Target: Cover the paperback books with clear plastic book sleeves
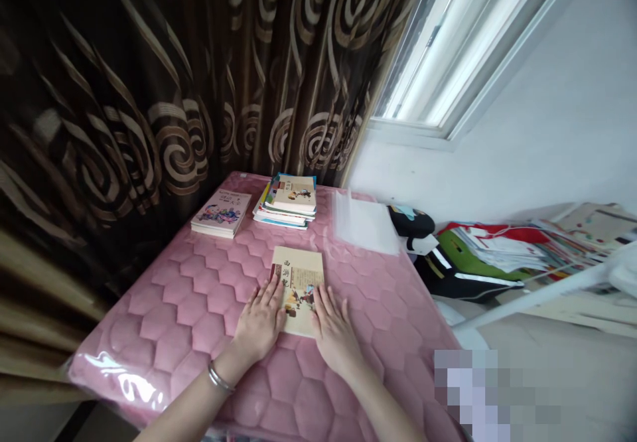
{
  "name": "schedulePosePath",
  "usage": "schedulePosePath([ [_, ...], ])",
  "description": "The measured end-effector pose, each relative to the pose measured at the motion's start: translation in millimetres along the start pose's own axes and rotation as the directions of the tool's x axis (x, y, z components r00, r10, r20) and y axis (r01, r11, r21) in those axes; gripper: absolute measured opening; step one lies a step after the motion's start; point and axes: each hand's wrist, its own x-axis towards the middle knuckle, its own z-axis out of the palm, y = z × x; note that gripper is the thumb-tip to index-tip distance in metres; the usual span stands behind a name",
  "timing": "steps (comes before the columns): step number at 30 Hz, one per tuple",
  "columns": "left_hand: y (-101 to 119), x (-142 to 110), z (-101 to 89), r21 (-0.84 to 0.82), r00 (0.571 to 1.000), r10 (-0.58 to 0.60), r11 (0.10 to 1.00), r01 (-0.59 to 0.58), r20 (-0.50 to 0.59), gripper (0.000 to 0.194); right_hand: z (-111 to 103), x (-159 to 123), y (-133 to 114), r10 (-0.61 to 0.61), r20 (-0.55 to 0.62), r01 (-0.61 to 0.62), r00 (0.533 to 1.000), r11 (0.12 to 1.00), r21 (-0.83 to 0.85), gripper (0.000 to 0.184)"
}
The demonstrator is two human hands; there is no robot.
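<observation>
A cream paperback book (304,276) with Chinese characters and a small painted scene on its cover lies flat on the pink quilted table cover (209,322). My left hand (259,317) rests on the book's left edge, fingers stretched out. On the opposite edge lies my right hand (334,326), also flat with its fingers extended. Neither hand is wrapped around the book. Beyond it stands a stack of books (286,203), topped by one with a similar cover. Farther left is a smaller pile of pinkish books (221,214).
Clear plastic sleeves (363,223) lie at the table's far right. Past the right edge are a black and green bag (462,266) and piled papers (502,249). A dark patterned curtain (174,83) hangs behind, beside a window (432,50). A white bar (537,296) slants at right.
</observation>
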Motion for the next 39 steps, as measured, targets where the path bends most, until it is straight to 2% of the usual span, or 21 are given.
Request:
schedulePosePath([
  [3,0.5,0.3,-0.6,0.002,1.0,-0.002,1.0,0.002,0.002,0.055,-7.0,2.2,0.5,0.004,0.043,-0.003,0.999,1.0,-0.014,0.058],
  [5,0.0,0.3,0.7,0.011,1.0,-0.001,1.0,0.001,-0.009,0.055,-11.6,12.1,-6.4,-0.091,0.064,0.091,0.994,0.996,0.002,0.057],
  [7,-0.9,0.2,2.4,0.022,1.0,0.007,1.0,-0.007,-0.018,0.054,-15.0,28.5,-13.6,-0.229,0.073,0.226,0.971,0.973,0.039,0.057],
  [9,-1.6,0.1,3.5,0.026,1.0,0.01,1.0,-0.01,-0.019,0.054,-17.5,50.0,-16.0,-0.31,0.09,0.305,0.946,0.95,0.068,0.057],
  [11,-1.1,0.1,3.1,0.025,1.0,0.007,1.0,-0.007,-0.014,0.054,-20.3,73.5,-11.0,-0.291,0.131,0.284,0.948,0.956,0.07,0.059],
  [15,4.5,-1.5,-0.4,0.02,0.999,-0.042,0.999,0.043,-0.032,0.053,-28.3,111.6,10.3,-0.111,0.216,0.106,0.97,0.994,0.034,0.065],
  [17,8.2,-3.0,-1.0,0.032,0.992,-0.117,0.992,0.118,-0.048,0.05,-32.0,119.0,14.3,-0.034,0.218,0.039,0.975,0.999,-0.023,0.065],
  [19,10.9,-4.4,-0.1,0.054,0.983,-0.175,0.983,0.178,-0.051,0.047,-33.8,117.8,8.6,-0.038,0.213,0.05,0.976,0.997,-0.052,0.065],
  [21,12.0,-5.0,1.6,0.072,0.982,-0.186,0.979,0.189,-0.046,0.045,-32.7,112.1,-4.8,-0.18,0.222,0.185,0.958,0.983,-0.005,0.063],
  [24,11.4,-4.5,3.6,0.073,0.984,-0.169,0.982,0.172,-0.05,0.046,-27.4,108.9,-25.9,-0.471,0.195,0.456,0.86,0.882,0.118,0.055],
  [26,10.8,-4.1,4.2,0.069,0.985,-0.162,0.984,0.166,-0.05,0.045,-24.1,116.9,-33.0,-0.551,0.15,0.535,0.821,0.834,0.134,0.052],
  [28,10.7,-4.1,4.1,0.066,0.985,-0.163,0.984,0.166,-0.053,0.044,-22.0,132.6,-34.5,-0.536,0.136,0.523,0.833,0.843,0.121,0.052],
  [31,11.1,-4.6,3.0,0.051,0.985,-0.163,0.985,0.166,-0.059,0.045,-19.2,156.7,-35.5,-0.412,0.139,0.406,0.901,0.911,0.07,0.054],
  [33,11.3,-4.9,2.2,0.039,0.984,-0.168,0.985,0.17,-0.055,0.046,-16.0,162.5,-39.7,-0.315,0.115,0.314,0.942,0.949,0.032,0.056],
  [36,10.7,-4.9,2.5,0.032,0.983,-0.176,0.984,0.178,-0.057,0.046,-10.2,147.6,-46.0,-0.224,0.04,0.224,0.974,0.975,0.003,0.058],
  [39,9.4,-4.9,4.4,0.032,0.983,-0.17,0.985,0.172,-0.066,0.047,-8.0,113.9,-39.2,-0.251,0.009,0.251,0.968,0.968,0.001,0.058],
])
